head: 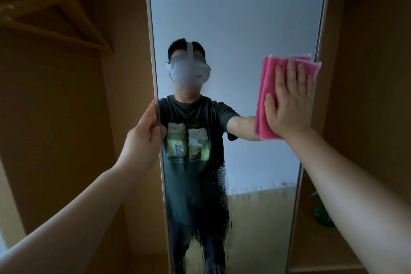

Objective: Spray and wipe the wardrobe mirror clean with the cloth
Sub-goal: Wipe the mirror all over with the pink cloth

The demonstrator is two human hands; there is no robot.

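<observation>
Both hands worked: left hand [142, 133] pinched the mirror [235, 18] at its left edge; right hand [289, 104] lay flat, pressing the soft, limp cloth [266, 87] near its right edge.

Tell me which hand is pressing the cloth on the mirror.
The right hand, flat on the pink cloth; the left hand only grips the mirror edge.

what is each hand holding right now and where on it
The left hand grips the mirror by its left edge. The right hand presses a folded pink cloth flat against the glass near the right edge.
</observation>
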